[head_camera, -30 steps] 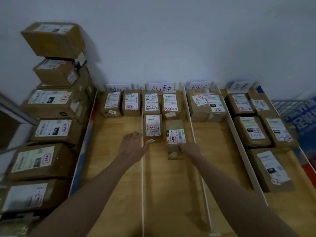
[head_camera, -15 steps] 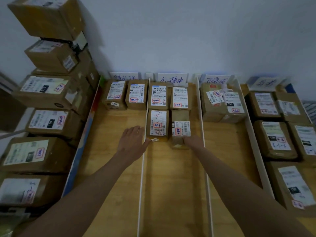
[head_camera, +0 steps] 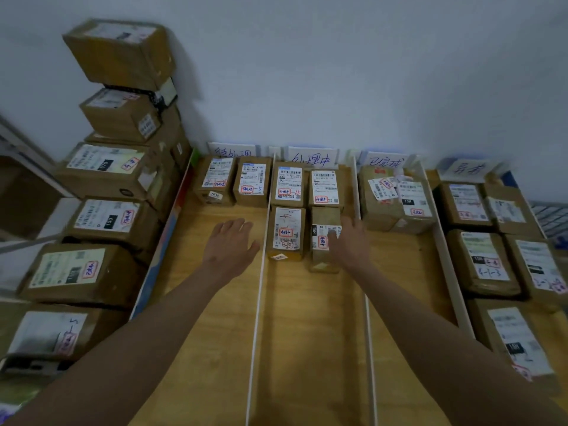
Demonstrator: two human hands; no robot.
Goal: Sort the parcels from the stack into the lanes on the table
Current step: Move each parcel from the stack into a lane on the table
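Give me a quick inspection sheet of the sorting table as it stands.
Surface: wooden table split by white dividers into lanes.
Job's things: stack of parcels at left; labelled parcels at the far end of every lane.
Clutter: nothing seen.
Hands: left hand open over the first lane; right hand open, fingers on the near-right parcel in the second lane.
Cables: nothing seen.
Surroundings: handwritten lane signs against a plain wall.

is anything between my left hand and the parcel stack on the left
Only the table's raised left edge. The left hand hovers open over bare wood in the first lane, and the stacked parcels sit just beyond that edge.
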